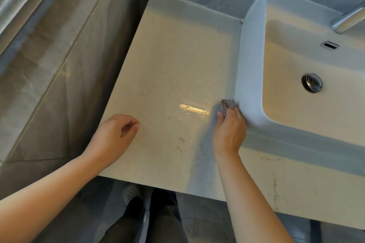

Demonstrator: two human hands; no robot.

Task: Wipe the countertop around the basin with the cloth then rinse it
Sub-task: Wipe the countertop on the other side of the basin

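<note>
My right hand [229,131] grips a small bunched grey cloth [226,105] and presses it on the pale marble countertop [173,61], right against the front left corner of the white basin [250,65]. Only the cloth's far end shows beyond my fingers. My left hand [116,137] hovers over the counter's left front edge, its fingers loosely curled and holding nothing. Wet streaks glint on the counter between the two hands.
A chrome tap [347,19] reaches over the basin at the upper right, above an overflow slot [330,45] and a chrome drain plug [312,82]. Grey tiled walls close off the counter at the left and back. My legs and a shoe [131,193] show below the counter edge.
</note>
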